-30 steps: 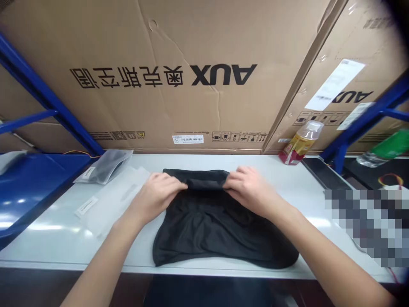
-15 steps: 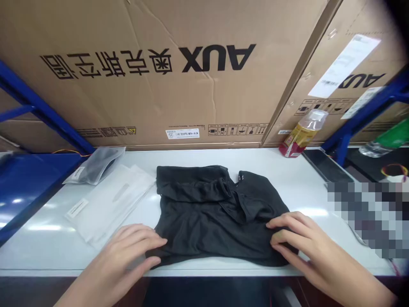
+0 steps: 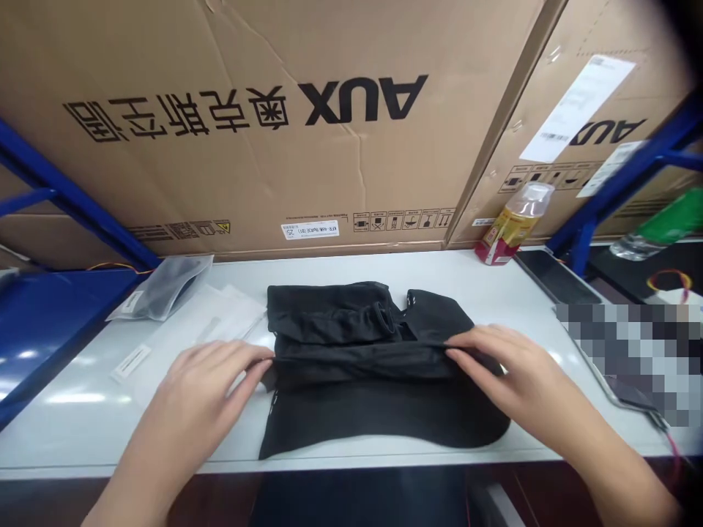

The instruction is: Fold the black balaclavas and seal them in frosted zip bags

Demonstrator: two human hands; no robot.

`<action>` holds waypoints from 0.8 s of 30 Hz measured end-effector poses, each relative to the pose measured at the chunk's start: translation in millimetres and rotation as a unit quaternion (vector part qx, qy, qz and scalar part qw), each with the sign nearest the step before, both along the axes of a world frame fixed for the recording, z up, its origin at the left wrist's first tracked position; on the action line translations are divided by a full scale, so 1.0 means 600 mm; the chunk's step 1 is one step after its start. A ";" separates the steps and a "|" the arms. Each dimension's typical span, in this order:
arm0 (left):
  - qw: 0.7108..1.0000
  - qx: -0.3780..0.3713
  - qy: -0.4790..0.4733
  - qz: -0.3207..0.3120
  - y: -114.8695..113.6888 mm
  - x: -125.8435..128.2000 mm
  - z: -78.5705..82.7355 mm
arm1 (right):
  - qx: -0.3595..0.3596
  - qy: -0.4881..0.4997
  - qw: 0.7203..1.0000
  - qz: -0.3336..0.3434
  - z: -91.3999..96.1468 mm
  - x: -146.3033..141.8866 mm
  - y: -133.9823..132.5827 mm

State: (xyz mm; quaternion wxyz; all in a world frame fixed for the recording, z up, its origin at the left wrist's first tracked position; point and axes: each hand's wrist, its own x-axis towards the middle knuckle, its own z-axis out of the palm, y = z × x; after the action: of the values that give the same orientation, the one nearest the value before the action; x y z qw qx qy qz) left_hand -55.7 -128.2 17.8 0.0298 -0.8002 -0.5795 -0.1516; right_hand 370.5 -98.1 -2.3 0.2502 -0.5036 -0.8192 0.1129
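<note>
A black garment (image 3: 378, 395) lies partly folded on the white table (image 3: 483, 282), its near edge at the table's front. My left hand (image 3: 203, 384) pinches the garment's left edge, where a fold runs across it. My right hand (image 3: 502, 373) grips the same fold at the right side, fingers closed over the cloth. The far part of the garment is bunched into a thick roll.
Clear plastic bags (image 3: 181, 329) lie left of the garment, one holding dark cloth (image 3: 165, 287). A drink bottle (image 3: 513, 223) lies at the back right before large cardboard boxes (image 3: 274, 110). Blue shelf frames (image 3: 66, 194) flank the table. A cable (image 3: 631, 402) runs at the right.
Both hands took the garment's near edge and lifted it away from me, so a new fold now lies across the middle of the cloth.
</note>
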 end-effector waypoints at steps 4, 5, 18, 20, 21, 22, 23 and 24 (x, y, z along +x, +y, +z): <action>0.997 0.064 0.042 0.000 0.037 0.070 -0.006 | 0.069 -0.028 0.995 -0.070 -0.007 -0.044 0.020; 0.997 0.070 0.032 -0.028 0.038 0.095 -0.012 | 0.079 -0.024 0.993 -0.081 -0.013 -0.052 0.017; 0.988 -0.036 -0.051 -0.138 0.047 0.276 -0.047 | -0.083 0.112 0.956 -0.258 0.025 -0.042 -0.022; 0.987 -0.039 -0.070 -0.136 0.045 0.305 -0.046 | -0.002 0.093 0.952 -0.293 0.058 -0.058 -0.022; 0.987 -0.043 -0.073 -0.140 0.043 0.317 -0.047 | 0.049 0.071 0.954 -0.286 0.065 -0.071 -0.020; 0.985 -0.047 -0.070 -0.147 0.040 0.325 -0.048 | 0.091 0.046 0.961 -0.257 0.066 -0.086 -0.017; 0.984 -0.051 -0.062 -0.159 0.036 0.327 -0.049 | 0.120 0.024 0.969 -0.213 0.059 -0.102 -0.013; 0.983 -0.054 -0.051 -0.170 0.032 0.323 -0.051 | 0.130 0.001 0.979 -0.157 0.046 -0.118 -0.011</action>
State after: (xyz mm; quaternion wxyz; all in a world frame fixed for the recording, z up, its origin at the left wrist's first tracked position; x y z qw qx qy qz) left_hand 138.0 -109.2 -12.6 -0.0692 -0.8788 -0.4430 -0.1631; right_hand 299.6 -104.4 25.3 0.3287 -0.5889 -0.7375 -0.0344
